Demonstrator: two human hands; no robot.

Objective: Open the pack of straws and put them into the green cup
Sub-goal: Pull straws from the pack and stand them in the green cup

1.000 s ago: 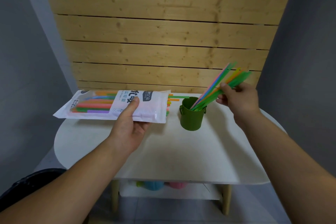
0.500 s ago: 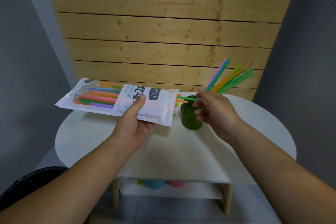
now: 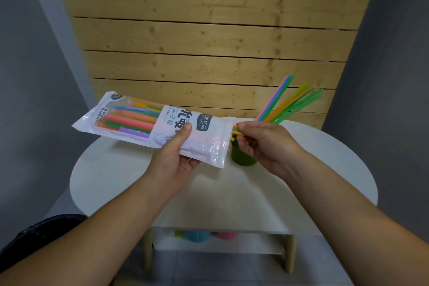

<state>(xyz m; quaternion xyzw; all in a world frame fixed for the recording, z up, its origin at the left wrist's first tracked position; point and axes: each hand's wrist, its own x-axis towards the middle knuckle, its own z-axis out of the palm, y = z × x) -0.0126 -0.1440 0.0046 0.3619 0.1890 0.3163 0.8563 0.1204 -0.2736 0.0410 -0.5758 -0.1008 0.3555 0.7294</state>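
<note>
My left hand holds the pack of straws lifted above the table, thumb on top, its open end pointing right. Coloured straws show through the clear part at the left. My right hand pinches the orange and yellow straw ends that stick out of the pack's mouth. The green cup stands on the table just below, partly hidden by my right hand. Several straws lean out of the cup toward the upper right.
The round white table stands against a wooden slat wall. A lower shelf holds blue and pink things. Grey walls close in on both sides. A dark object lies at the lower left.
My right hand let go of the straws standing in the cup and moved left to the pack's open end, closing on the protruding straw ends. My left hand raised the pack a little.
</note>
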